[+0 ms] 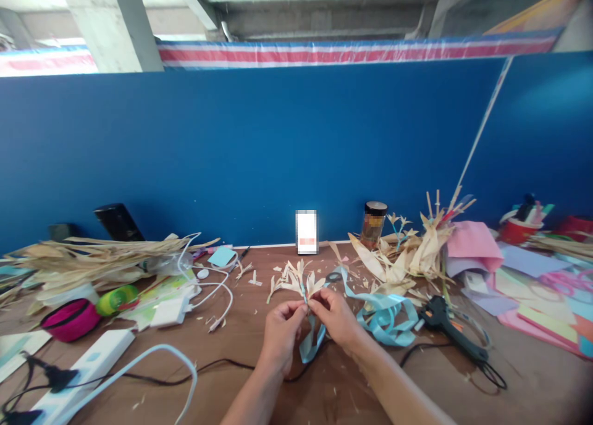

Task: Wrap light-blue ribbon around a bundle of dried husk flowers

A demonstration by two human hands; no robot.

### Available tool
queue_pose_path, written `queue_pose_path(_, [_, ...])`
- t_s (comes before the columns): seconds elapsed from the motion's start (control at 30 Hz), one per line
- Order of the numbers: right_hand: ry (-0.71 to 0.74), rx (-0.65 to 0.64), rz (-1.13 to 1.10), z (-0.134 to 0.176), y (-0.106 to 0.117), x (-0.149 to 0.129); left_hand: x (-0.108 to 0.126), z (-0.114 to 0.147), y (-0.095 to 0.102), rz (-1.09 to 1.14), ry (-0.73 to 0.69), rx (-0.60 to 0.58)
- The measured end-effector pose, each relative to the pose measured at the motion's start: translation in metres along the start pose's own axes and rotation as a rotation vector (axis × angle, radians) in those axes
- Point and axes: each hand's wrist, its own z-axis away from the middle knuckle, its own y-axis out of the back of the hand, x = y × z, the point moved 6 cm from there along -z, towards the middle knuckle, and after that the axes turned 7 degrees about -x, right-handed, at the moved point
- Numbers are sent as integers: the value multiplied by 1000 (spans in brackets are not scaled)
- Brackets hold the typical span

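My left hand (283, 329) pinches the stem of a flower made of dried corn husk (293, 279), its pale petals fanning out above the fingers. Against it, my right hand (337, 319) is also closed, thumb and fingertips at the same stem where light blue ribbon (310, 348) is wrapped. A loop of that ribbon hangs below the hands, and more of it lies in a loose heap (391, 323) on the right. The fingers cover the exact spot where ribbon and stem meet.
A glue gun (451, 333) lies to the right, near a husk bundle (428, 243) and coloured paper (514, 261). Behind stands a dark-lidded jar (374, 222). On the left are husk strips (115, 258), a power strip (88, 369) and white cables. A black cord crosses the brown table (204, 397).
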Motion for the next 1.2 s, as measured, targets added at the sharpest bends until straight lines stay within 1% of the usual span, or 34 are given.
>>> queue_pose_path(0.3, [34, -9, 12, 0, 2, -2, 2, 0, 0, 22, 6, -15])
queue_pose_path(0.47, [16, 4, 24, 1, 3, -2, 4, 2, -4, 21, 29, -56])
queue_pose_path(0.57, [12, 13, 21, 1, 2, -3, 2, 2, -2, 27, 40, -33])
queue_pose_path(0.7, [11, 34, 0, 1, 2, -2, 0, 1, 1, 32, 20, -8])
queue_pose_path(0.8, [-9, 1, -62, 1, 0, -2, -2, -1, 3, 55, 8, -7])
queue_pose_path(0.9, [-71, -80, -117, 3, -4, 2, -3, -3, 4, 63, -8, -3])
queue_pose_path(0.97, [-93, -118, -116, 3, -6, 3, -3, -4, 5, 68, -11, -3])
queue_pose_path(1.03, [-74, -117, -82, 2, -6, 3, -3, -4, 4, 78, -7, -5])
queue_pose_path(1.2, [31, -35, 26, 1, -1, 0, 2, 0, 3, 38, -15, 23])
